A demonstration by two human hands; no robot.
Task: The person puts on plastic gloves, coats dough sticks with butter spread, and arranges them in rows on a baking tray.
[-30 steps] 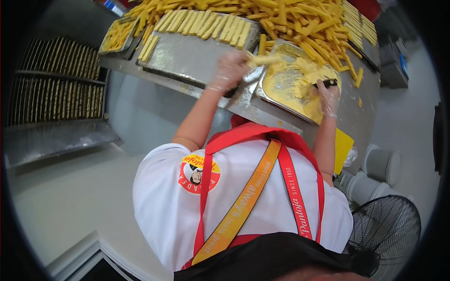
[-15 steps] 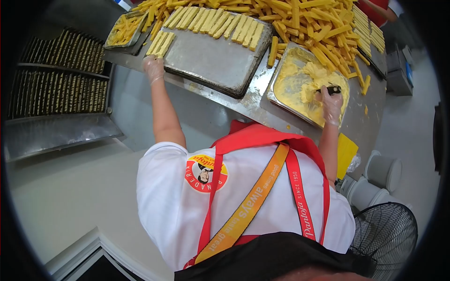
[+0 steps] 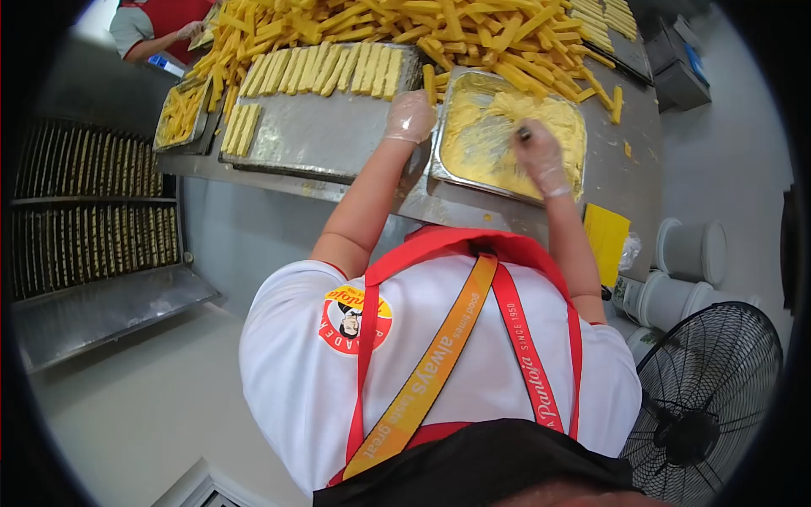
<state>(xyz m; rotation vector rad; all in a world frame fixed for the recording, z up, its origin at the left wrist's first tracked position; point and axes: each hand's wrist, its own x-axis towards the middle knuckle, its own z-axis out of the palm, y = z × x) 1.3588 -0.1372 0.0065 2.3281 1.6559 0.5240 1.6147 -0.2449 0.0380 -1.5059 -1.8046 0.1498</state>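
Observation:
My gloved left hand (image 3: pixel 411 117) is at the right edge of a metal baking sheet (image 3: pixel 312 135), its fingers closed at the near end of a yellow bread stick (image 3: pixel 429 83). Cream-coated sticks (image 3: pixel 325 69) lie in a row along the sheet's far side, with a few more (image 3: pixel 242 129) at its left. My gloved right hand (image 3: pixel 541 156) grips a black-handled tool (image 3: pixel 524 133) above a rectangular metal tray (image 3: pixel 490 188) smeared with pale yellow cream (image 3: pixel 481 127). The tool's working end is hidden, and the hand is slightly blurred.
Uncoated sticks (image 3: pixel 380 19) are heaped behind the sheet and tray. A smaller tray of sticks (image 3: pixel 180 114) is at the left. Racked trays (image 3: pixel 97 203) stand beyond. Another person's gloved hand (image 3: pixel 190 30) shows at upper left. A fan (image 3: pixel 701 414) and white buckets (image 3: pixel 691 251) stand at right.
My left hand has moved right, from the small group of coated sticks to the stick beside the cream tray. My right hand has shifted within the tray. The view has turned, bringing another person into sight.

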